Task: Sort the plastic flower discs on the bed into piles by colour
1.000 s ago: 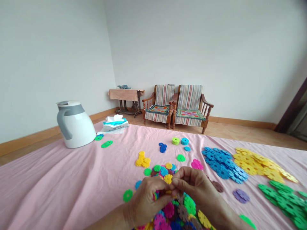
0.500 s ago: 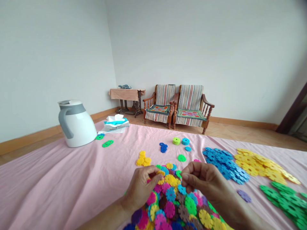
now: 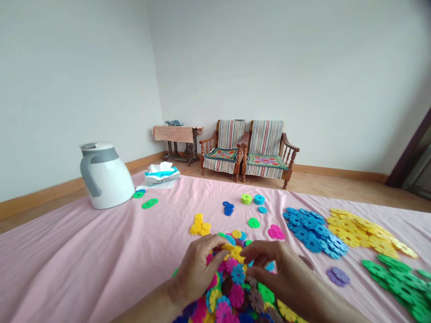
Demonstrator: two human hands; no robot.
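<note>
Your left hand [image 3: 199,264]: thumb and forefinger pinched on one yellow snowflake disc [image 3: 228,247], held just above the far part of the mixed pile. Your right hand [image 3: 279,264]: thumb and fingers parted, nothing visible between them, fingertips near the held disc and over the pile.

Beneath and between your hands: one mixed pile of snowflake discs [image 3: 236,296], in magenta, yellow, blue, green, brown and purple, overlapping, partly hidden by your hands.

Beyond the pile, from your left to right: yellow cluster [image 3: 200,228]; dark blue cluster [image 3: 229,209]; bright green discs [image 3: 253,223]; lime-green stack [image 3: 246,199], upright, beside a light blue stack [image 3: 259,199]; single light blue disc [image 3: 262,209], just nearer you; magenta discs [image 3: 276,232].

To your right: blue heap [image 3: 313,233], spread flat; yellow heap [image 3: 367,231] next to it; purple discs [image 3: 338,276]; green heap [image 3: 397,282], nearest the edge of view.

To your left: white-and-grey jug [image 3: 112,181], upright; green discs [image 3: 150,203] near it; tissue box [image 3: 162,177], tissue protruding.

Under all: pink cloth [image 3: 94,260], creased.

Beyond the cloth: cloth-draped stand [image 3: 175,133] with metal legs; two wooden armchairs [image 3: 267,137], side by side, striped covers, patterned seat pads.
</note>
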